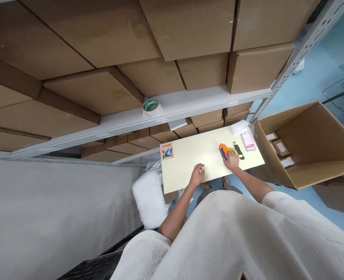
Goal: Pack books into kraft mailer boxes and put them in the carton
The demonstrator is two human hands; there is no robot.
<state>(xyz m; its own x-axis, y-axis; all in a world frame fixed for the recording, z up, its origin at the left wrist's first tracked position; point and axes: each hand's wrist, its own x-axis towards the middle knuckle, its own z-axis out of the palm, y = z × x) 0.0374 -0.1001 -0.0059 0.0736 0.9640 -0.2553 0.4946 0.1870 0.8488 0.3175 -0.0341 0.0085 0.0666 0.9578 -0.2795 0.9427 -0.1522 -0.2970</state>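
- White shirt (pixel 224 233) nearest us; table (pixel 186 163) beyond.
- Our right hand (pixel 232 161) grasps the orange tape dispenser (pixel 223 149), beside a box cutter (pixel 238 149), towards the table's right end; lifted or resting, we cannot tell.
- Our left hand (pixel 196 174): released, loosely curled.
- Step, we judge: handling the orange tape dispenser; next move calls for a steady grip.

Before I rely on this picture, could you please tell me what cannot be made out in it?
Head view:
Pink item: details blurred by pixelation.
Orange tape dispenser: partly covered by the right hand's grip.
Illustrated card: print too small.
Shelved cardboard boxes: insides hidden by their walls.
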